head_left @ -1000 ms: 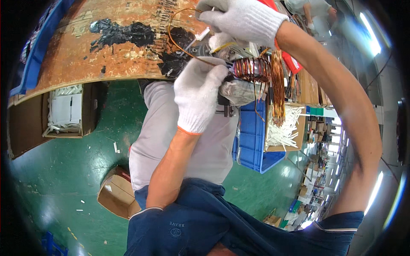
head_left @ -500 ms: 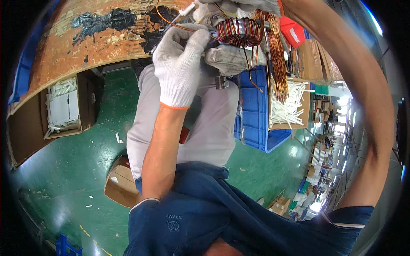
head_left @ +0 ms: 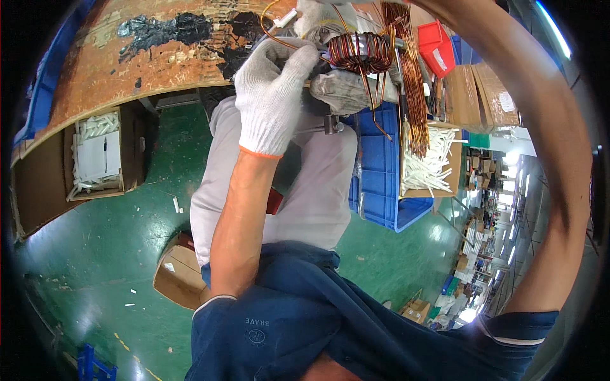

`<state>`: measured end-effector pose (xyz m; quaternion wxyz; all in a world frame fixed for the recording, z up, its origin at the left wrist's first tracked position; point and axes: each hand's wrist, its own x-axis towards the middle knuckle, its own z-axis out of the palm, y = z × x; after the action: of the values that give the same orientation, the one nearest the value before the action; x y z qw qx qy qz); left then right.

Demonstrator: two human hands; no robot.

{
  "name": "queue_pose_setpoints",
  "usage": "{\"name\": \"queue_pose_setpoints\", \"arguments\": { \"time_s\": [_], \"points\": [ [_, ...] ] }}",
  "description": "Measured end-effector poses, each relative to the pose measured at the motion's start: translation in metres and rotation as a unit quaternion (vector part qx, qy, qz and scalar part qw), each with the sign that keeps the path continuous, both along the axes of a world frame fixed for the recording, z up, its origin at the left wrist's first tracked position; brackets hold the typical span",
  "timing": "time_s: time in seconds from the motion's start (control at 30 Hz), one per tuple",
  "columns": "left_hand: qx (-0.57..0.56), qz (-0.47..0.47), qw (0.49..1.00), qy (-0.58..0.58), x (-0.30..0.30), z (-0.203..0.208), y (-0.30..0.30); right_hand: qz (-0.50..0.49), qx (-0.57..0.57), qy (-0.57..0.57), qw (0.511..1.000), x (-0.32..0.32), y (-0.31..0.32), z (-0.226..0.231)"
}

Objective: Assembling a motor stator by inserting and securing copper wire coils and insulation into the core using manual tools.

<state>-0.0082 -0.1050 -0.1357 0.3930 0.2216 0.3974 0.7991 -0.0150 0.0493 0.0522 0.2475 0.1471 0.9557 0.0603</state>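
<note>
My left hand [head_left: 270, 95], in a white knit glove with an orange cuff, is closed on a copper wire [head_left: 267, 28]. The wire loops up above the glove and runs toward the coil. That ring-shaped coil [head_left: 361, 52], wound with dark red copper wire, sits just right of my fingers over grey cloth padding [head_left: 346, 92]. Several loose wire ends [head_left: 375, 105] hang below it. My right forearm [head_left: 515, 63] arcs up the right side and leaves the top edge, so the right hand is out of sight.
A copper wire bundle [head_left: 416, 101] hangs right of the coil, near a red bin [head_left: 436, 49]. Below are a blue crate [head_left: 375, 184] and a box of white tubes [head_left: 426, 159]. The worn wooden bench [head_left: 171, 70] extends left, over another carton [head_left: 131, 149].
My right gloved hand has gone up out of view past the top edge. The left hand keeps its grip on the wire; the whole view has shifted slightly.
</note>
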Motion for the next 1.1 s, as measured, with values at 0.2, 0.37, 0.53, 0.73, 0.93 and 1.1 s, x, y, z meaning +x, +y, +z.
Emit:
{"name": "queue_pose_setpoints", "arguments": {
  "time_s": [0.2,0.37,0.53,0.73,0.93,1.1],
  "points": [
    [0.008,-0.022,1.0,-0.007,-0.004,0.003,0.002,-0.157,0.053,-0.093,0.982,0.021,-0.07,0.043],
    [-0.018,-0.018,1.0,0.002,-0.007,-0.008,-0.007,0.213,0.092,0.086,0.969,0.106,-0.088,0.019],
    [-0.094,-0.057,0.991,0.077,-0.014,-0.012,0.005,0.284,0.087,0.116,0.948,0.124,-0.096,-0.014],
    [-0.207,-0.103,0.953,0.196,-0.018,-0.004,0.011,0.241,-0.091,0.163,0.952,0.109,-0.152,-0.034],
    [-0.236,-0.147,0.934,0.226,-0.027,0.01,0.011,0.174,-0.05,0.201,0.963,0.101,-0.116,-0.032],
    [-0.261,-0.145,0.918,0.262,-0.024,0.013,0.023,0.005,-0.119,0.252,0.96,0.142,-0.173,-0.056]
  ]
}}
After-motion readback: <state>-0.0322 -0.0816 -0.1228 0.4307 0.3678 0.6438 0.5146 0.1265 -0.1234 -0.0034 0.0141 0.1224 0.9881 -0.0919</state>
